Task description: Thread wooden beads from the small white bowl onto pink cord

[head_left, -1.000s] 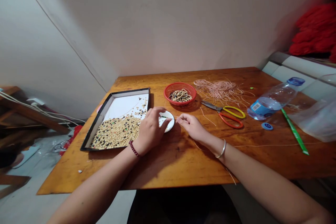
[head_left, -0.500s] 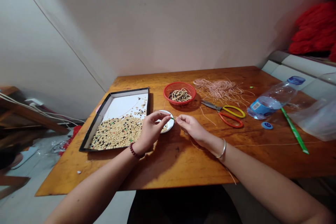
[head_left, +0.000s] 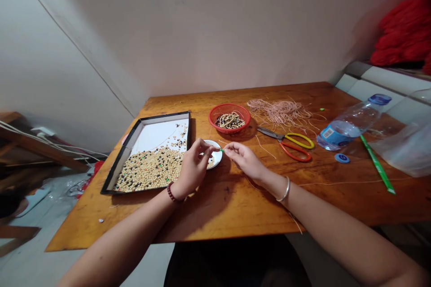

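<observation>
My left hand (head_left: 194, 163) is closed in a pinch over the edge of a small white dish (head_left: 215, 159) with a few pale beads in it. A small green piece (head_left: 221, 150) shows between the fingertips of both hands, too small to tell its kind. My right hand (head_left: 247, 161) pinches close beside it. A thin thread (head_left: 251, 182) trails below my right hand, its held end hidden by the fingers. Left of my hands lies a black-rimmed tray (head_left: 146, 120) with many cream, black and a few coloured beads (head_left: 148, 168).
Behind the dish stands a red basket (head_left: 229, 108) of strung beads. Pink cord (head_left: 281, 112) lies in a tangle beside scissors (head_left: 283, 139). Further right are a water bottle (head_left: 350, 125), a blue cap (head_left: 342, 158), a green strip (head_left: 377, 165) and a clear plastic bag (head_left: 404, 148).
My fingertips have shifted slightly, and the green piece now shows as a more compact spot between them. The whole view has moved a little; the things on the table stay put.
</observation>
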Motion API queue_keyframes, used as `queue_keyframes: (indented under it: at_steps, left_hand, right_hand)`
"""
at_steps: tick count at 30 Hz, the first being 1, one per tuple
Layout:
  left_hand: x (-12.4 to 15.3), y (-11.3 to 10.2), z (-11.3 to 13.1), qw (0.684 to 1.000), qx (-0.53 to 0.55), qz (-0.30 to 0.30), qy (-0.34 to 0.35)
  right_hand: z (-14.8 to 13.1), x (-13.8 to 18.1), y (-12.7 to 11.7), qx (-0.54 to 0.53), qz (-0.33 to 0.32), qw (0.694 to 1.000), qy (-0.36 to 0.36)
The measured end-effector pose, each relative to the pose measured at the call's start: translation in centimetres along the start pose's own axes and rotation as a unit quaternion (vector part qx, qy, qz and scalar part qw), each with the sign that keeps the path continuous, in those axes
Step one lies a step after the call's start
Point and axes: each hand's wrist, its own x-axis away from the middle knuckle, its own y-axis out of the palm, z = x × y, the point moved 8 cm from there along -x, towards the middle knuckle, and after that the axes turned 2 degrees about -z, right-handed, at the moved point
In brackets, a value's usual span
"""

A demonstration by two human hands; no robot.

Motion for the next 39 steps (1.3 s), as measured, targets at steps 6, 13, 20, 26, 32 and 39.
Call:
queue_keyframes:
  at_steps: [6, 13, 20, 26, 32, 39]
  left_hand:
    - [0.0, 0.1, 0.3, 1.000, -0.021, -0.005, 0.011]
    - [-0.2, 0.2, 0.1, 1.000, -0.007, -0.003, 0.001]
    - [-0.3, 0.3, -0.3, 0.999, -0.030, -0.017, -0.006]
    - [-0.2, 0.0, -0.4, 1.000, -0.018, 0.008, 0.011]
    - [0.0, 0.3, 0.1, 0.998, -0.054, -0.007, 0.037]
    - [-0.1, 0.3, -0.1, 0.996, -0.079, -0.002, 0.030]
  right_hand:
    - [0.2, -0.3, -0.5, 0.094, 0.003, 0.995, -0.045]
    - [0.6, -0.3, -0.7, 0.119, 0.006, 0.991, -0.056]
    - [0.4, -0.4, 0.0, 0.089, -0.023, 0.995, -0.047]
    - [0.1, -0.3, 0.0, 0.098, -0.020, 0.994, -0.054]
    - [0.5, -0.3, -0.4, 0.132, 0.000, 0.990, -0.054]
    - [1.0, -0.7, -1.4, 0.088, 0.039, 0.995, -0.031]
